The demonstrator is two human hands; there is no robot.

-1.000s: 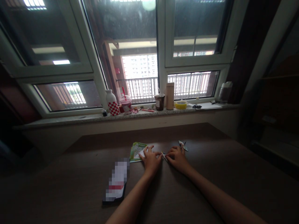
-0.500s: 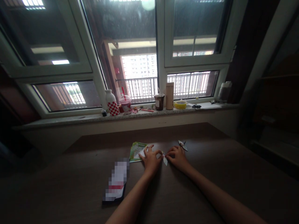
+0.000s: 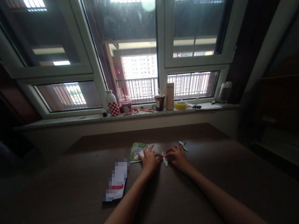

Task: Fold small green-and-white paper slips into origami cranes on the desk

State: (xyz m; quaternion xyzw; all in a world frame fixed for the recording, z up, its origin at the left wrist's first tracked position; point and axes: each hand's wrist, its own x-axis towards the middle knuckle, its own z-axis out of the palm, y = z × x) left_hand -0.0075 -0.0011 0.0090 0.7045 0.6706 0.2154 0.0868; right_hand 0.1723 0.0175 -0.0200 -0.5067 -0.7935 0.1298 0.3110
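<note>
Between my two hands is a small white folded paper crane (image 3: 165, 160), low over the brown table. My left hand (image 3: 149, 158) pinches its left side with thumb and forefinger, the other fingers spread over some green printed papers (image 3: 135, 153). From the right, my right hand (image 3: 178, 156) grips the crane with its fingertips, the fingers curled together. Just beyond that hand lies a second folded paper crane (image 3: 183, 146) with pointed ends. The fingertips partly hide the crane being held.
A dark flat object (image 3: 114, 202) with a blurred light top lies left of my left forearm. On the windowsill (image 3: 93, 119) stand a checkered bottle (image 3: 113, 104), drink cups (image 3: 159, 102), a tan flask (image 3: 170, 97), yellow tape (image 3: 181, 105) and black scissors (image 3: 196, 107).
My left thumb and forefinger have shifted slightly at the crane's side. Both hands keep hold of it in nearly the same place. Everything else stays where it was.
</note>
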